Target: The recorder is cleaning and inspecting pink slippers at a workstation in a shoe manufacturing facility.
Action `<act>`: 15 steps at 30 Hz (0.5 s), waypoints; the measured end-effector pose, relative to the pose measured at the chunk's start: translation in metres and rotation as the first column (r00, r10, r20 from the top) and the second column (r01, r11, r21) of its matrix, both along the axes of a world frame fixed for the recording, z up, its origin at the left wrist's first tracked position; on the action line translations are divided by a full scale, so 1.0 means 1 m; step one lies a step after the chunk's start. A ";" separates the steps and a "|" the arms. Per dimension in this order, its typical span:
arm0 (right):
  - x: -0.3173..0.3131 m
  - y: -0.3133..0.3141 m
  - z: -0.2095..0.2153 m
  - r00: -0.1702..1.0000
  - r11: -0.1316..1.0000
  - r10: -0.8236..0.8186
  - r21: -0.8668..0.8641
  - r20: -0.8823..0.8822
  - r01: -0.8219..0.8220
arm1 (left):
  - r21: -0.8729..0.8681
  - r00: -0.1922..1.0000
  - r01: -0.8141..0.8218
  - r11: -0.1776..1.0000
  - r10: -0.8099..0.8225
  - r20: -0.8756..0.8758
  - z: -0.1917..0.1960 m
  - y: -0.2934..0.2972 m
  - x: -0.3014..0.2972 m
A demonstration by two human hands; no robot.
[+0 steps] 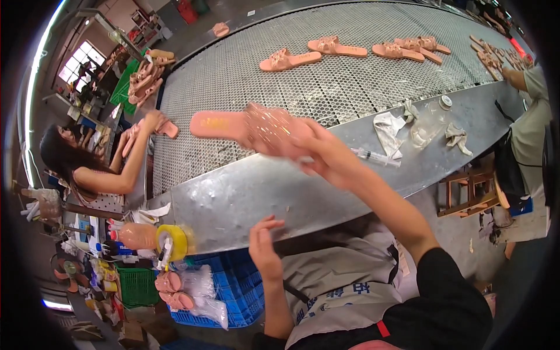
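A pink slide sandal (219, 125) with a broad, shiny strap is in my right hand (326, 153), raised over the near edge of the mesh belt. My fingers grip it at the strap end, and its heel end points left. Slight motion blur softens the strap and the fingertips. My left hand (266, 249) is by the front edge of the metal ledge (233, 201), with its fingers apart and nothing in it. Several matching sandals (290, 59) lie across the mesh belt (233, 76) on the far side.
On the ledge's right lie a syringe (376, 156), crumpled white cloths (389, 133) and a clear bottle (427, 131). Yellow tape (172, 241) sits at its left end. Below is a blue crate (236, 286) with bagged sandals. A co-worker (99, 172) handles sandals at left; another person's arm (525, 80) reaches in at right.
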State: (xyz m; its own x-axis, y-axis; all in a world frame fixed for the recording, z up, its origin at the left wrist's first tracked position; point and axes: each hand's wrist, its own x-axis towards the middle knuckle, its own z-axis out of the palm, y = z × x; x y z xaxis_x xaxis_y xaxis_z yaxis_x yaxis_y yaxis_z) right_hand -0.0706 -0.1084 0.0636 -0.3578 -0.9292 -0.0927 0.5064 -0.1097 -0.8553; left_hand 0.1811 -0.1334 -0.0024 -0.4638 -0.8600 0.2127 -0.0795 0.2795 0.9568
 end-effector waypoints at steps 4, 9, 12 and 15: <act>-0.022 -0.070 -0.029 0.990 0.986 -0.111 0.114 -0.090 0.121 | -0.455 0.882 0.181 0.872 0.061 0.467 -0.010 -0.003 -0.015; -0.057 -0.103 -0.071 0.969 0.973 0.017 0.229 -0.247 0.041 | -0.608 0.703 0.167 0.776 0.339 0.625 -0.026 -0.007 -0.036; -0.096 -0.121 -0.073 0.933 0.970 -0.008 0.223 -0.359 0.094 | -0.612 0.683 0.147 0.777 0.368 0.631 -0.033 -0.008 -0.033; -0.171 -0.145 -0.093 0.601 0.920 -0.141 0.120 -0.787 0.373 | -0.626 0.708 0.122 0.770 0.375 0.599 -0.033 -0.007 -0.032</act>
